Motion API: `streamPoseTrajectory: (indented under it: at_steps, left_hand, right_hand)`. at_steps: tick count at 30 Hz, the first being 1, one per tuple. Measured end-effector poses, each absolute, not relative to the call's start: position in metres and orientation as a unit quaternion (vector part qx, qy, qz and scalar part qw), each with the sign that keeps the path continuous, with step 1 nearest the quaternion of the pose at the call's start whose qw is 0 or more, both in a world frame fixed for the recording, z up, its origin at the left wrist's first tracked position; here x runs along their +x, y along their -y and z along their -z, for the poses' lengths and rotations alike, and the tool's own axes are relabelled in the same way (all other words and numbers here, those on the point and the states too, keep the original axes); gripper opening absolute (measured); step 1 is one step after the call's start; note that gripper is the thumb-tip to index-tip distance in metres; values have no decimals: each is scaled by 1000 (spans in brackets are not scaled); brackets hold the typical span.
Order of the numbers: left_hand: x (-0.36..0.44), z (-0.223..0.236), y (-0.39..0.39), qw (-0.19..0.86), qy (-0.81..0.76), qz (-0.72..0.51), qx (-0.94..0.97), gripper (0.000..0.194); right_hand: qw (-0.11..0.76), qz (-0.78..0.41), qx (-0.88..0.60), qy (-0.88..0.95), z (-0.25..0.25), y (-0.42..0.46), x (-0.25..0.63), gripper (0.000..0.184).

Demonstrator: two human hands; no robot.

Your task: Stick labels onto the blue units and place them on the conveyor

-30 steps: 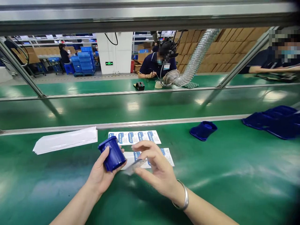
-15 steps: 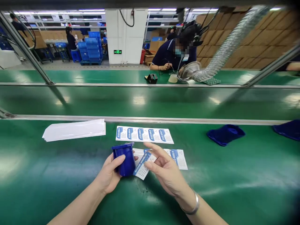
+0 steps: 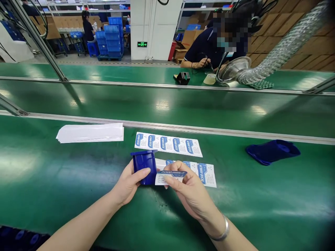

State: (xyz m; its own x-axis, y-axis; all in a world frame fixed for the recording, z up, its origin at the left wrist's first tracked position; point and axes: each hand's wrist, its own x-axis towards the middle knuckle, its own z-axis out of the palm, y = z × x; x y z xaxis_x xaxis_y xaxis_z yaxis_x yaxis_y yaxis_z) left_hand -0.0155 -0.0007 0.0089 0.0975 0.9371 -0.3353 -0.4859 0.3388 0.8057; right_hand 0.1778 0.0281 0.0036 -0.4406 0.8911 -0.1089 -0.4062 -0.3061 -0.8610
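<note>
Tabletop [image 3: 261, 202]: green, spread beneath the blue cup.
White sheets [image 3: 90, 133]: lay stacked beyond the blue cup and to its left, long axis left to right.
Upper label sheet [image 3: 167, 143]: lay flat beyond the blue cup, mostly to its right, with a row of blue-and-white labels.
Lower label sheet [image 3: 208, 174]: lay right of the blue cup, partly hidden by the right hand.
Blue part [image 3: 273, 152]: lay well apart to the right of the blue cup, long axis roughly left to right.
Right hand [image 3: 180, 179]: pinched the label narrowly between thumb and fingers, right of the blue cup.
Left hand [image 3: 134, 177]: closed around the blue cup from the left, thumb across its near side.
Blue cup [image 3: 144, 165]: sat in the left hand above the tabletop, near upright, flanged end up and narrower body down.
Label [image 3: 171, 177]: just right of the blue cup, long axis left to right, slightly bent, blue band uppermost; contact with the cup could not be told.
Bracelet [image 3: 223, 232]: circled the right wrist, nearer the wearer than the blue cup.
</note>
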Motion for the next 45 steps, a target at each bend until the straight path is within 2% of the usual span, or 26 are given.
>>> streamPoseTrajectory:
  at_steps: [7, 14, 45]
  left_hand:
    - [-13, -5, 1, 664, -433, -513, 329, 53]
    - [-11, 5, 6, 626, -447, -516, 376, 74]
    - [-13, 6, 9, 650, -436, -479, 398, 74]
  right_hand:
    - [429, -746, -319, 396, -2, -23, 175, 29]
    - [415, -757, -347, 366, -4, -20, 174, 28]
    - [411, -767, -359, 337, -4, -22, 170, 33]
